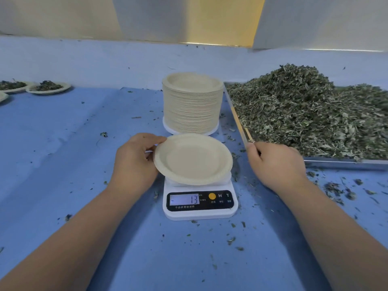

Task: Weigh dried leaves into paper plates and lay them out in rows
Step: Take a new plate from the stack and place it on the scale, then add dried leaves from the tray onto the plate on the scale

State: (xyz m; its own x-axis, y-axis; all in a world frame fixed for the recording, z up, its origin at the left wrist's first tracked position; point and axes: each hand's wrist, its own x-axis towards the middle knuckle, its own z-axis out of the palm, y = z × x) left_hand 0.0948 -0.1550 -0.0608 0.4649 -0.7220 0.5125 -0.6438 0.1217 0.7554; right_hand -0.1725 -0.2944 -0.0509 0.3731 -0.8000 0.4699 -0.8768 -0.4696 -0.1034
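At the centre of the blue cloth sits a white digital scale, its lit display showing a minus sign and 13. Over its platform is an empty paper plate, tilted, with its 9 o'clock edge raised; whether its far side touches the platform cannot be told. The left hand pinches that plate at its 9 o'clock rim, thumb on top of the rim and the other fingers curled underneath. At 12 o'clock from the scale, just beyond it, stands a tall stack of plates. At 2 o'clock lies a metal tray heaped with dried leaves. A pair of thin wooden sticks lies along the tray's near-left rim, and the right hand grips their near end, fingers curled round it, knuckles up, at 3 o'clock from the scale. Far off at 10 o'clock, filled plates with small heaps of leaves sit side by side at the cloth's edge. Loose leaf crumbs are scattered over the cloth, thickest at 4 o'clock below the tray.
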